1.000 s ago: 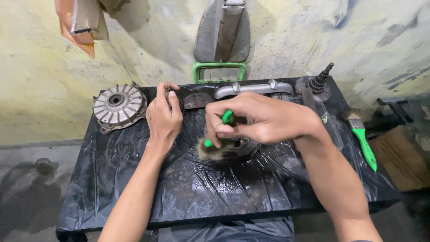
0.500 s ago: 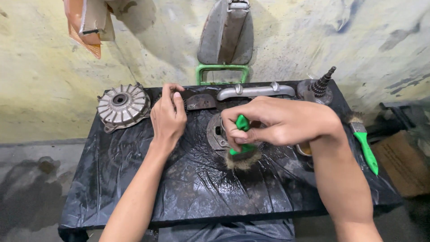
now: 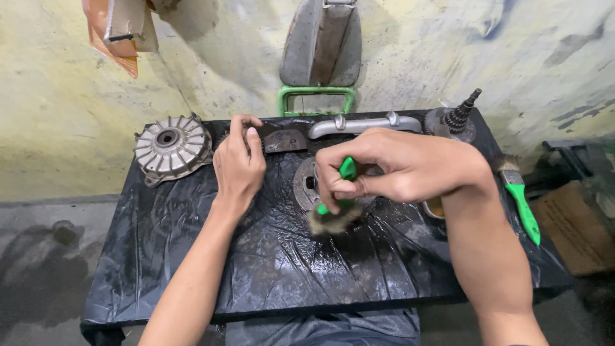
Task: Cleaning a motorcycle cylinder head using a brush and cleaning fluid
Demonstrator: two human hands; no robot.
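Since half a second ago, right hand (image 3: pixel 391 170) has drawn the green-handled brush (image 3: pixel 335 211) nearer, gripped, bristles over the round metal part (image 3: pixel 306 186) mid-table. Left hand (image 3: pixel 238 168) rests flat, empty. Grime remains; cleaning looks unfinished.

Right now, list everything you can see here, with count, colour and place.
table: one, covered in black plastic sheet, centre
finned hub: one, grey, table's far left
round metal part: one, dark grey, under right hand
curved metal handle: one, silver, far edge
gear shaft: one, dark, far right corner
spare brush: one, green handle, right edge
held brush: one, green handle, dirty bristles, centre
left hand: resting on sheet
right hand: gripping held brush
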